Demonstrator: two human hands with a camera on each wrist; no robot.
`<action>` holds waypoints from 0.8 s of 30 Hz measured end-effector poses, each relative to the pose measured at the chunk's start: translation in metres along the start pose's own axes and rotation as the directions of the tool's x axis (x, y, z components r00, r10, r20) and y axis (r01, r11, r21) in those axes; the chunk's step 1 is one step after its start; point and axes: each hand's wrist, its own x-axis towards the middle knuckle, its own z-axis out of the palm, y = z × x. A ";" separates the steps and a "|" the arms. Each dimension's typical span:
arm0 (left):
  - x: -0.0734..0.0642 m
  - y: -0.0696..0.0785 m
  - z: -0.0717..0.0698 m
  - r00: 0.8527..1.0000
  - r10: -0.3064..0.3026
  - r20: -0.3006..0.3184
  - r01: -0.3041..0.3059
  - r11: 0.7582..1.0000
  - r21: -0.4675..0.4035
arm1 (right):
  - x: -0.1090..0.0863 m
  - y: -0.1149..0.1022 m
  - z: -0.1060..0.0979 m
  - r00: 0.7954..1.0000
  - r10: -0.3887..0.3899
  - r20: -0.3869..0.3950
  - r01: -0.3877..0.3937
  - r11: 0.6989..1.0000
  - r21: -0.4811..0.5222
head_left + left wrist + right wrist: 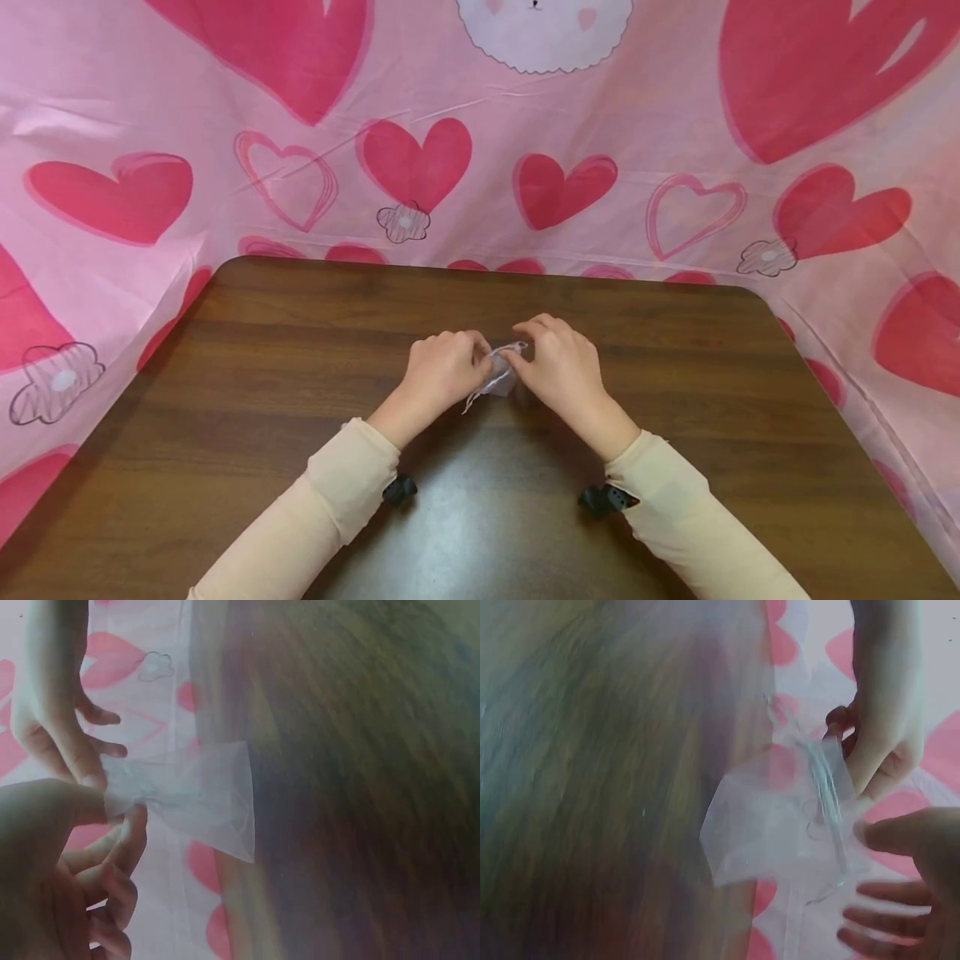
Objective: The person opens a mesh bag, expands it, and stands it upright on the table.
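Observation:
A small sheer white drawstring pouch [498, 382] hangs between the two hands above the table, its cord ends dangling at both sides. My left hand [447, 363] pinches the pouch's top between thumb and forefinger, seen closely in the left wrist view. On the other side is my right hand [561, 360], its thumb at the pouch's mouth and its other fingers spread apart from the thumb in the right wrist view. Through the sheer cloth of the pouch [761, 825], thin curved lines show near the cord; what they are I cannot tell.
The dark wooden table [225, 375] has rounded far corners. Behind it and along its sides hangs a pink cloth [495, 133] printed with hearts. A small black device [400, 490] sits at the left wrist, another [606, 500] at the right.

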 end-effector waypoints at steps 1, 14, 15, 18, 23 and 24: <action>0.000 0.001 0.000 1.000 -0.015 -0.006 0.015 1.000 -0.003 | -0.001 -0.002 0.000 1.000 0.026 -0.007 -0.027 1.000 -0.003; -0.002 0.003 0.002 0.983 -0.174 -0.053 0.171 0.983 -0.061 | -0.005 -0.016 0.007 0.964 0.226 0.141 -0.234 0.971 0.042; -0.002 0.002 0.002 0.983 -0.175 -0.060 0.172 0.983 -0.058 | -0.004 -0.015 0.007 0.963 0.227 0.145 -0.236 0.971 0.043; -0.003 -0.004 0.001 0.982 -0.173 -0.082 0.168 0.984 -0.059 | -0.004 -0.013 0.007 0.961 0.231 0.153 -0.241 0.969 0.049; -0.003 -0.011 -0.002 0.982 -0.157 -0.108 0.149 0.986 -0.080 | -0.004 -0.007 0.003 0.954 0.245 0.176 -0.260 0.963 0.066; -0.003 -0.012 -0.003 0.982 -0.155 -0.106 0.146 0.986 -0.085 | -0.004 -0.007 0.002 0.952 0.247 0.181 -0.262 0.962 0.070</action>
